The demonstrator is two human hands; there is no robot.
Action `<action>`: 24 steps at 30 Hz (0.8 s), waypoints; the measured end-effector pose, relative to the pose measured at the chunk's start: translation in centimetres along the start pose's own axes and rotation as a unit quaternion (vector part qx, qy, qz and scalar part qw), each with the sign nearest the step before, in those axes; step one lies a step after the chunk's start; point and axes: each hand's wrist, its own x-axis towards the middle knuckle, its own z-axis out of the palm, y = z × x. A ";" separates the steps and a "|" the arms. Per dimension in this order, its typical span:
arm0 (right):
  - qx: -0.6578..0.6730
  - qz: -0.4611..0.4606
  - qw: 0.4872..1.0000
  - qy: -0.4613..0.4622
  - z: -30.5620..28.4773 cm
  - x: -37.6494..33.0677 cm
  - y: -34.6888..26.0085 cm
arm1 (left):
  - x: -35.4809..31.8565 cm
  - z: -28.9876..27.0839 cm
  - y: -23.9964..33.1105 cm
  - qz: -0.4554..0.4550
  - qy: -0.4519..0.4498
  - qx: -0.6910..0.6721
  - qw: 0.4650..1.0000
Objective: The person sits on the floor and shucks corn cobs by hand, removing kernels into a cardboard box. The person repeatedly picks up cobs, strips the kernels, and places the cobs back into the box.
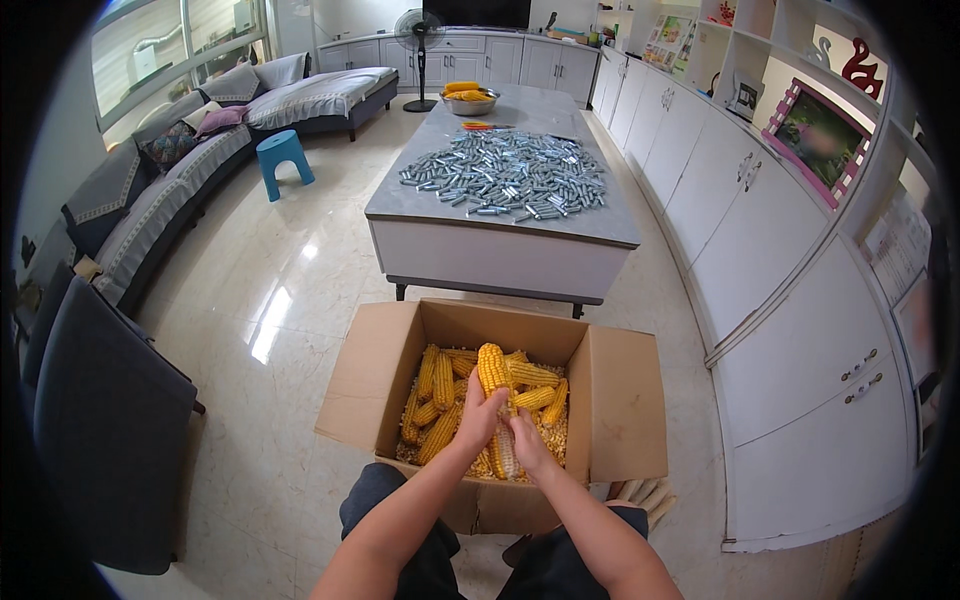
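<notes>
Over an open cardboard box (625, 400), both my hands are closed around one corn cob (493, 367). Its upper end is covered in yellow kernels; the lower part, between and below my hands, looks pale and bare. My left hand (481, 415) wraps the cob's left side. On its right side, a little lower, my right hand (529, 445) grips it, the fingertips partly hidden. Several yellow corn cobs (443, 380) lie inside the box on a layer of loose kernels (553, 436).
Pale bare cobs (655, 497) lie on the floor right of the box. Beyond it stands a grey table (400, 200) with a heap of small metallic cylinders (510, 170) and a bowl (470, 105) of corn. A blue stool (284, 160), sofa (190, 170) and dark chair (110, 420) are left; white cabinets (800, 330) right.
</notes>
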 end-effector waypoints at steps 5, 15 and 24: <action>0.033 -0.014 0.999 -0.011 -0.3 0.2 0.4 | 0.0 0.1 -0.2 0.010 -0.007 -0.025 1.000; 0.081 0.019 0.996 0.006 -0.3 0.1 -0.1 | -0.1 0.7 -0.4 -0.014 0.033 -0.085 0.996; 0.113 0.065 0.991 0.014 0.1 0.6 -0.7 | 0.5 -0.2 0.1 -0.069 0.051 -0.158 0.984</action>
